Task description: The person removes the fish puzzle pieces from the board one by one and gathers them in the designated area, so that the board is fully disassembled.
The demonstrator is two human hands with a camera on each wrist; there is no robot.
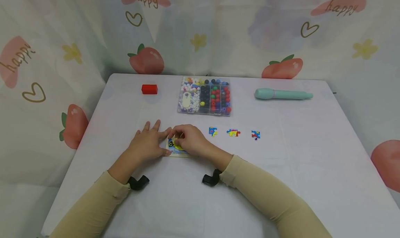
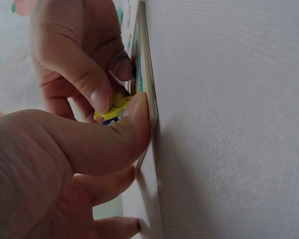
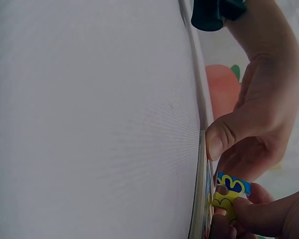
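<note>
Pinching a yellow and blue puzzle piece [image 3: 228, 195] with its thumb and fingers, the right hand [image 1: 191, 139] is holding it right over the puzzle board [image 2: 145, 79]. The piece is sitting just above the board, tilted a little, not flat in it yet. The left hand [image 1: 149, 141] is lying flat with straight fingers, and its thumb is pressing on the near edge of the board to hold it down. Both hands are touching, so neither is nearer.

Most of the board is hiding under the hands, so I cannot tell which hole is waiting.

Farther right, three loose puzzle pieces [image 1: 233, 132] are lying in a row on the white table [image 1: 312, 168]. Behind them are sitting a bead box [image 1: 204, 96], a red block [image 1: 149, 89] and a green pen [image 1: 282, 94].
</note>
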